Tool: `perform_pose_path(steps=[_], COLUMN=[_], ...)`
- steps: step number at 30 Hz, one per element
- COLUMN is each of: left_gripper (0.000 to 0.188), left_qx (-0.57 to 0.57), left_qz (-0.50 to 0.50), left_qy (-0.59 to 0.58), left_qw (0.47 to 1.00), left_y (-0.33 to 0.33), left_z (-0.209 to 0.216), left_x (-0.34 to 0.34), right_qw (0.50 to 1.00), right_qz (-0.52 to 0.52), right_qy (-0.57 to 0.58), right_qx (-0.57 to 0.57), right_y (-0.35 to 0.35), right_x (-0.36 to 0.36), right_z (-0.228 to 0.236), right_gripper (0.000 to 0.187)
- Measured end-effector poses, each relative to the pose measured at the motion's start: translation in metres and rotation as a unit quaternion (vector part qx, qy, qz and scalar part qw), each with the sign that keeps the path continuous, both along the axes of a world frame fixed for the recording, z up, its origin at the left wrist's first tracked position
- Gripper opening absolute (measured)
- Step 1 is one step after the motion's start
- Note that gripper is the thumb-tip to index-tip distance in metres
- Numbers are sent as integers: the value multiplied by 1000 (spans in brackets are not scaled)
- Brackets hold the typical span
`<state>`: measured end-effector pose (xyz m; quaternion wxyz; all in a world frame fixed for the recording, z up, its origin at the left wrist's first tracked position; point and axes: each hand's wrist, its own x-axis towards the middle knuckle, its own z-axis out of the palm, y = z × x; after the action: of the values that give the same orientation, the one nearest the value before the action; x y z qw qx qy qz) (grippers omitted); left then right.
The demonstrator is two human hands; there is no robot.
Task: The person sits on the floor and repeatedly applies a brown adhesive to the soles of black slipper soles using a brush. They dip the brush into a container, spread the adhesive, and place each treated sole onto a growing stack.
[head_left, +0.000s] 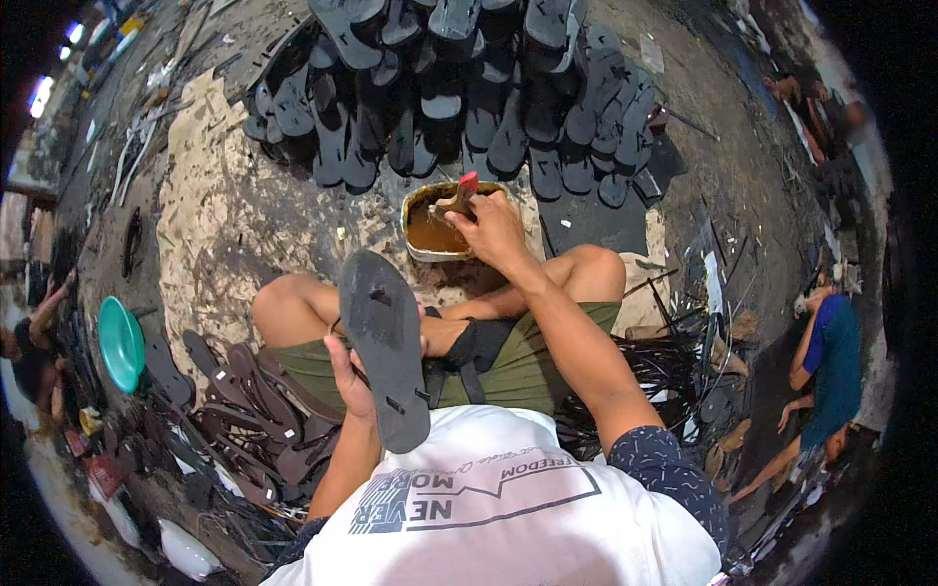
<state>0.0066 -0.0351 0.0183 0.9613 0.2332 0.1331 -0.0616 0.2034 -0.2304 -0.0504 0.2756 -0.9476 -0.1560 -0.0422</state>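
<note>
Head view: the person sits cross-legged, and the left hand point(356, 386) holds a grey sole point(383, 337) up over the lap, clamped on it from beneath, with fingers showing at both edges. The sole slants, its upper end leaning slightly left and its lower end overlapping the white shirt point(508, 488); a dark hole shows near the upper end and two slits near the lower one. The right hand point(493, 230) reaches forward to the tub point(437, 257), its fingers closed together on a red-tipped tool point(469, 184) above the tub's inside. The hand partly hides the tool, and I cannot tell whether its lower end touches the brown paste point(427, 232) in the tub. The tub stands on stained cardboard point(225, 210), just in front of the crossed legs. Beyond it, dark soles point(508, 142) are stacked in a wide heap. Left of the lap lie brown slippers point(259, 396), with a green bowl point(121, 344) farther left; black strips point(650, 386) lie tangled by the right knee. One co-worker point(835, 352) in blue is at the far right, another point(37, 356) at the far left.
</note>
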Motion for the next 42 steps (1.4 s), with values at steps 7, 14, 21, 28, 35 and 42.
perform_pose_path(steps=[7, 14, 21, 28, 35, 42], left_gripper=[83, 64, 65, 66, 61, 68], left_qx=[-1, 132, 24, 15, -121, -149], left_qz=[3, 57, 11, 53, 54, -100], left_qy=[48, 27, -103, -65, -65, -72], left_qw=[999, 989, 994, 996, 989, 981], left_y=[13, 20, 0, 27, -15, 51], left_z=[-14, -23, 19, 19, 20, 13], left_x=[-8, 73, 128, 142, 122, 151], right_qw=[942, 993, 897, 931, 919, 882], right_qz=[-37, -108, -29, 175, 226, 239], right_qy=[-164, -14, 75, -120, -207, 109], right_qx=[291, -49, 435, 296, 249, 392], right_y=[-24, -102, 57, 51, 52, 43], right_x=[-1, 0, -88, -99, -4, -82], right_z=[65, 70, 100, 106, 103, 113], right_gripper=[19, 24, 36, 27, 24, 31])
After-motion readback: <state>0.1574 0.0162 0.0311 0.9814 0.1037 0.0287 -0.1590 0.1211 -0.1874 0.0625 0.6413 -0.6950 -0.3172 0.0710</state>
